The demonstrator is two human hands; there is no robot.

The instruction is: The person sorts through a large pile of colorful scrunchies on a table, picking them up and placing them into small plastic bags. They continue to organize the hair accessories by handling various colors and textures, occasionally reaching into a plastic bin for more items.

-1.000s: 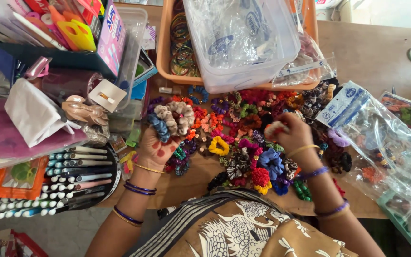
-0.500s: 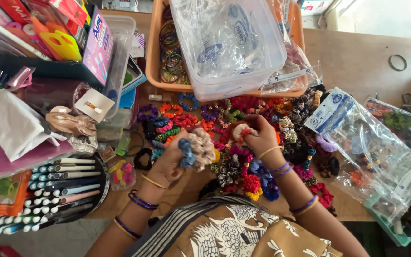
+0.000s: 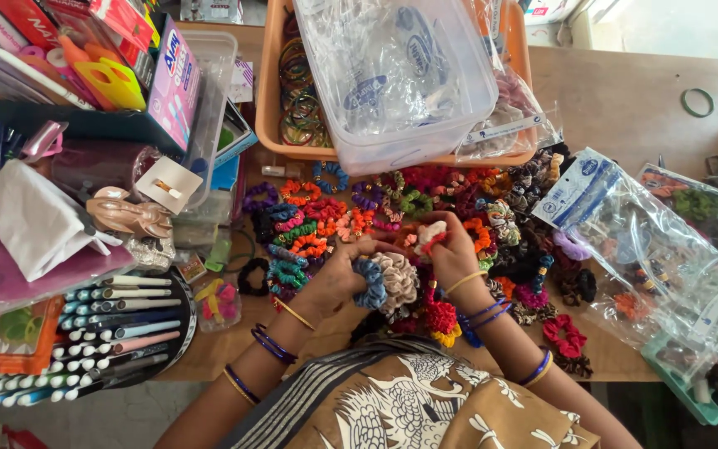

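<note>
Left hand (image 3: 334, 283) grips blue and beige scrunchies (image 3: 388, 281), frame centre; right hand (image 3: 450, 254) pinches white-red scrunchie (image 3: 431, 235) above scrunchie pile (image 3: 425, 199) on table (image 3: 625, 100). Best keep bunch tight, add singly.

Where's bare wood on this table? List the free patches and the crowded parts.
Free: the far right corner of the table, between the orange tray and the green ring; a near-edge strip right of the pen stand. Crowded: the scrunchie pile mid-table around both hands, the plastic bags right, the boxes left.
</note>
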